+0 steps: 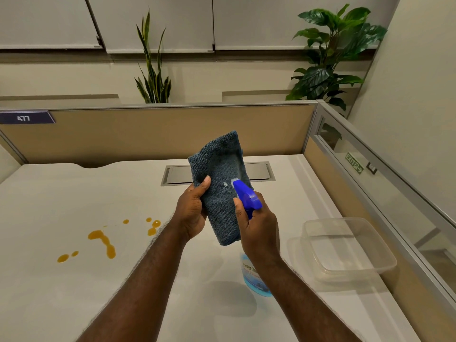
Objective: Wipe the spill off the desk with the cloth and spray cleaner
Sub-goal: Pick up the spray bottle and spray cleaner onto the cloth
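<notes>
Head view | left hand (191,213) gripped folded cloth (222,193) upright above desk (49,292) | right hand (259,228) closed on spray bottle (255,280), nozzle just beside cloth | orange spill (102,239) at left, unwiped | risk: overspray past cloth onto desk, or grip slipping and bottle dropping by clear container (345,250)

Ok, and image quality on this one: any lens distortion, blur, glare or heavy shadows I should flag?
Head view: wide-angle bowing bends the partition and desk edges; the forearm outlines look fringed; the rest is sharp. Lighting is soft and even, with a faint shadow under the spray bottle and no strong glare. The spill, cloth, left hand and right hand read clearly.
</notes>
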